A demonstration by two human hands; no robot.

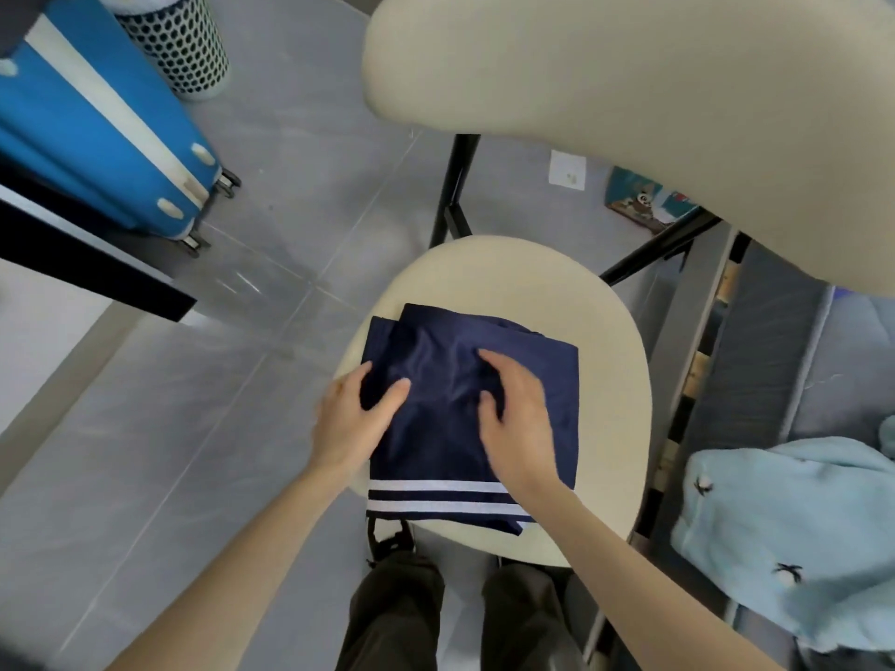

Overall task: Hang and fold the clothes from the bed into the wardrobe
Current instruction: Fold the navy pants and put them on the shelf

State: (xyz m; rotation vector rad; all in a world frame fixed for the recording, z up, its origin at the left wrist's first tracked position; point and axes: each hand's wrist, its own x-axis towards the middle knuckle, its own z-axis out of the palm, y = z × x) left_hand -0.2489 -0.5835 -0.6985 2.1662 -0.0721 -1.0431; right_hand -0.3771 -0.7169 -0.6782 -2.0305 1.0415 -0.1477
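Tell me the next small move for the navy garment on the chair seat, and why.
Probably sweep the right hand outward to flatten the creases: the navy garment lies folded on the chair seat, wrinkled in the middle, with the left hand at its left edge and the right hand on top.

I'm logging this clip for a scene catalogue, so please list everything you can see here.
Folded garment: one, navy with white stripes, on the chair seat.
Chair: one, cream, black legs, centre.
Suitcase: one, blue, white band, upper left.
Perforated bin: one, white, top left.
Fleecy cloth: one, light blue, lower right.
Picture card: one, teal, floor beyond the chair.
Floor: grey tiles.
Legs: two, dark trousers, bottom centre.
Left hand: one, on the garment's left edge.
Right hand: one, flat on the garment, blurred.
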